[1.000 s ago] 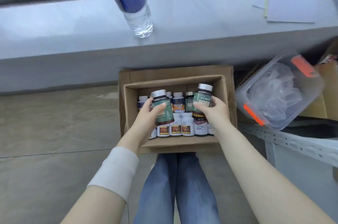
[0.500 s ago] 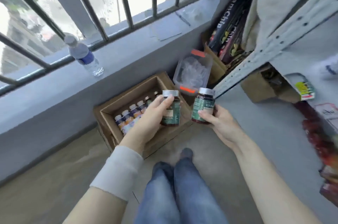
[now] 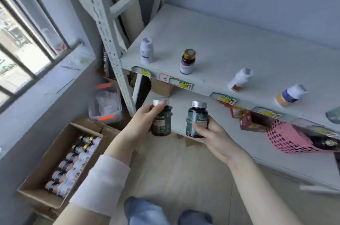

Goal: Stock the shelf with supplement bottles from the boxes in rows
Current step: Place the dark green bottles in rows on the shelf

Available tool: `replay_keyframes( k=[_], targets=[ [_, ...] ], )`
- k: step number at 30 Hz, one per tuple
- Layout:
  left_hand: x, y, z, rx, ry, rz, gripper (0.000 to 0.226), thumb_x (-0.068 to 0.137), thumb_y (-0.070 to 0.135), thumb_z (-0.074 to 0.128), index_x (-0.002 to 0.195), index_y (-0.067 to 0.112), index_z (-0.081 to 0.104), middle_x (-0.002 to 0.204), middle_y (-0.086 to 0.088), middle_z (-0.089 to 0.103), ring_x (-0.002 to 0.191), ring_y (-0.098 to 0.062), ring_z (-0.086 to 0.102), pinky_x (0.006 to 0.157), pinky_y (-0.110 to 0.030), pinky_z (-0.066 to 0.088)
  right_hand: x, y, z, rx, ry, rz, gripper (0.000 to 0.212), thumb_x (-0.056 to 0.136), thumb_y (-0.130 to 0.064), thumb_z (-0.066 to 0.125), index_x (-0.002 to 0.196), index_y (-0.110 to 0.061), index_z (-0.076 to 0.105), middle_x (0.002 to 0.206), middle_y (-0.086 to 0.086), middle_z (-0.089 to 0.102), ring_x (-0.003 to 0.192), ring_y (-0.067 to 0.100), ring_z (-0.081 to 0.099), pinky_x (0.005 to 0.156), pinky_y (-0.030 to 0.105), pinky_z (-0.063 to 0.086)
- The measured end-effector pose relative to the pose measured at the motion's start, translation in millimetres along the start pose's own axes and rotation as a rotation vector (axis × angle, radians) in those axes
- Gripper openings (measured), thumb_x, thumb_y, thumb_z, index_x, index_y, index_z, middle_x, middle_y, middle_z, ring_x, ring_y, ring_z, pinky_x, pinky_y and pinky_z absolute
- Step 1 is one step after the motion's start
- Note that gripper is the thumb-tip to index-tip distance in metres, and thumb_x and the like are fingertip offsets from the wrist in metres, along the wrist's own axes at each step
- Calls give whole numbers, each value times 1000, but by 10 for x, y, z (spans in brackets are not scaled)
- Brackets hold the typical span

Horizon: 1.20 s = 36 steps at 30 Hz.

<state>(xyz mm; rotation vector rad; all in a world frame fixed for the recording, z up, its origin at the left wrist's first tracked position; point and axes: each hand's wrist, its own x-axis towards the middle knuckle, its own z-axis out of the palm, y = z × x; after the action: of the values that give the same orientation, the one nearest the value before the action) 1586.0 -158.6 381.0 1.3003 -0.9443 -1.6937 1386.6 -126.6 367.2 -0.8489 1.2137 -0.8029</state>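
My left hand (image 3: 141,122) grips a dark bottle with a green label and silver cap (image 3: 162,123). My right hand (image 3: 211,133) holds a second bottle of the same kind (image 3: 196,120) upright. Both bottles are in front of the white shelf unit, below its upper board (image 3: 220,44). On that board several bottles stand apart: a white one (image 3: 146,50), a dark one with a gold cap (image 3: 187,61), a white one (image 3: 240,79) and a blue-and-orange one (image 3: 289,94). The cardboard box (image 3: 42,166) on the floor at lower left holds rows of bottles.
A clear plastic tub with orange clips (image 3: 105,104) sits on the floor by the shelf post (image 3: 110,40). A pink basket (image 3: 287,137) and a red box (image 3: 248,121) lie on the lower shelf. Price tags line the shelf edge. A barred window is at left.
The bottles in both hands went from over the cardboard box to in front of the shelf. My view swung right from the box and window sill to the shelf.
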Motion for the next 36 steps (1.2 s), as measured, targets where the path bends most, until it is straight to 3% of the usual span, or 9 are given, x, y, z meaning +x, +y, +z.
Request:
replay_keyframes(
  k=[3, 7, 13, 18, 20, 23, 26, 32, 36],
  targets=[
    [48, 20, 814, 75, -53, 24, 24, 87, 37, 59, 97, 16, 64, 99, -9, 68, 92, -22, 64, 92, -48, 47, -385, -80, -715, 46, 58, -44, 49, 82, -23, 58, 128, -12, 43, 133, 14, 53, 126, 24, 48, 112, 39, 33],
    [169, -10, 1862, 136, -131, 77, 16, 90, 29, 59, 90, 15, 67, 86, -6, 66, 88, -24, 59, 82, -40, 46, -841, -107, -1670, 80, 146, -103, 55, 79, -36, 65, 126, -16, 45, 131, 9, 55, 121, 17, 52, 110, 35, 35],
    [447, 52, 3120, 322, -266, 172, 11, 83, 29, 68, 80, 20, 64, 72, 9, 65, 76, -11, 60, 78, -31, 47, -1326, -189, -2662, 104, 334, -184, 55, 74, -28, 72, 121, -13, 50, 119, 7, 63, 111, 17, 58, 93, 27, 46],
    [867, 219, 3980, 458, -378, 249, 14, 82, 26, 70, 94, 23, 65, 89, 2, 68, 84, -14, 62, 80, -33, 51, -1446, -355, -3313, 160, 469, -233, 48, 67, -26, 67, 111, -19, 52, 112, 1, 63, 104, 13, 59, 89, 26, 46],
    [1092, 326, 4293, 519, -384, 275, 15, 78, 32, 72, 89, 24, 65, 83, 4, 66, 78, -12, 60, 75, -32, 50, -1405, -461, -3569, 118, 535, -246, 51, 66, -26, 78, 111, -21, 53, 112, 0, 65, 107, 16, 60, 94, 31, 46],
    [1536, 515, 4754, 579, -440, 306, 9, 84, 24, 69, 90, 21, 64, 82, 5, 66, 79, -10, 60, 88, -32, 51, -1245, -690, -3993, 19, 607, -255, 46, 73, -21, 76, 114, -20, 55, 115, 0, 65, 107, 14, 61, 93, 30, 46],
    [2061, 675, 5170, 693, -463, 375, 22, 82, 30, 70, 96, 14, 67, 97, -7, 70, 90, -18, 62, 92, -38, 50, -969, -984, -4414, -80, 650, -268, 41, 76, -15, 73, 113, -22, 55, 111, -3, 66, 101, 7, 62, 88, 24, 47],
    [3110, 794, 5921, 865, -475, 423, 33, 80, 34, 71, 108, 16, 63, 106, -1, 67, 100, -16, 61, 80, -24, 44, -186, -1301, -5126, -264, 756, -242, 48, 70, -15, 79, 108, -25, 50, 102, -10, 62, 99, 10, 59, 80, 18, 44],
    [3810, 753, 6278, 882, -454, 395, 32, 78, 30, 73, 104, 16, 61, 93, 2, 62, 87, -16, 58, 72, -24, 47, 297, -1275, -5561, -280, 774, -241, 49, 70, -12, 78, 103, -29, 47, 105, -9, 58, 102, 15, 57, 87, 25, 45]
  ],
)
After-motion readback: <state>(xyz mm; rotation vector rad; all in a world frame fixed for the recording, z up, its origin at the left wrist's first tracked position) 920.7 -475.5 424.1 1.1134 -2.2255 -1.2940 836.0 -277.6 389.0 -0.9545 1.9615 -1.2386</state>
